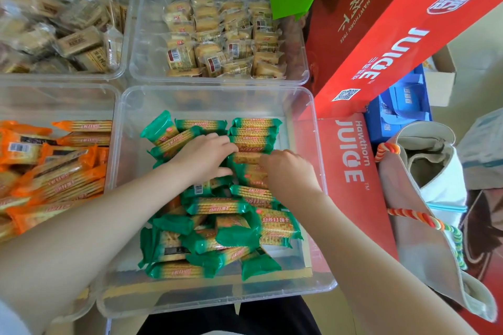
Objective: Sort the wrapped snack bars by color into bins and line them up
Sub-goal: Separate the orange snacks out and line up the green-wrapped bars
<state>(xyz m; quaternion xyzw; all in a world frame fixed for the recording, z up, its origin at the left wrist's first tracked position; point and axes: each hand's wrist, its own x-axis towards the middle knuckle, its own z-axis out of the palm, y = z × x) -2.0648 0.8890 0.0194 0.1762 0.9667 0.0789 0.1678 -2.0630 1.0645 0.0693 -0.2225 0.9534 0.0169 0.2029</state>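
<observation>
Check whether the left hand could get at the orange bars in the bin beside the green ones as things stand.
Probably yes. The left hand rests on the green bars, and the orange bars lie uncovered in the open bin just to its left. Only the low clear walls between the two bins stand between them.

Both forearms were bare from the elbow down, with no watch, ring or band on either wrist. The left hand and the right hand wore no gloves. A sliver of pale, whitish sleeve showed at the left upper arm. Dark, near-black clothing covered the lap below.
</observation>
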